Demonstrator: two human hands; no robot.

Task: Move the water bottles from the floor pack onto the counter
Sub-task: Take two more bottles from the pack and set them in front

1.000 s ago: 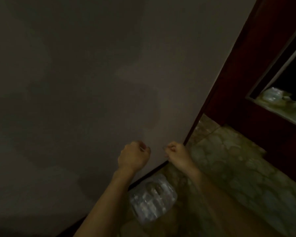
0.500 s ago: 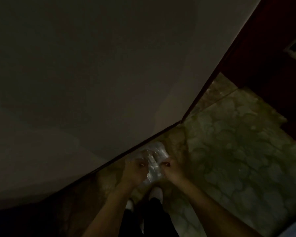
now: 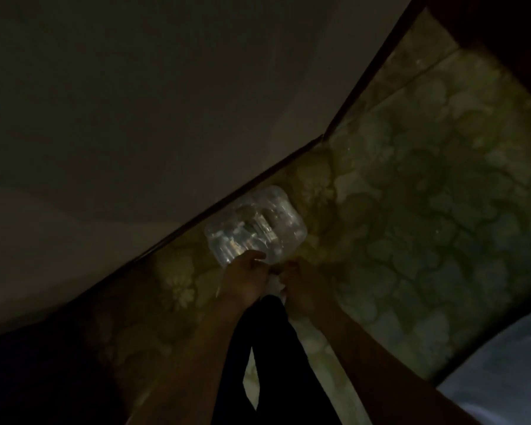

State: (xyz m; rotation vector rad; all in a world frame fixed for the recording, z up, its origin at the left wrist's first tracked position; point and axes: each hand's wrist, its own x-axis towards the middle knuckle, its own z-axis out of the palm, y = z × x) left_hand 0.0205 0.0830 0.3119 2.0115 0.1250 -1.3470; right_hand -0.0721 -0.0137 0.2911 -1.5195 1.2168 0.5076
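A shrink-wrapped pack of clear water bottles (image 3: 255, 225) lies on the patterned floor against the foot of a pale wall. My left hand (image 3: 246, 279) reaches down to its near edge, with the fingers curled over the plastic wrap. My right hand (image 3: 304, 285) is close beside it at the pack's near right corner, fingers curled. The dim light hides whether that hand grips the wrap. No counter is in view.
A pale wall (image 3: 166, 102) fills the upper left and meets the floral-patterned floor (image 3: 426, 210) along a dark skirting line. My dark trouser legs (image 3: 273, 348) and a white shoe tip (image 3: 275, 285) are under the hands. A light surface (image 3: 503, 378) cuts the lower right corner.
My head tilted further down and both hands dropped from in front of the wall to the pack. The pack now sits higher and larger in view, and the left hand touches its near edge.
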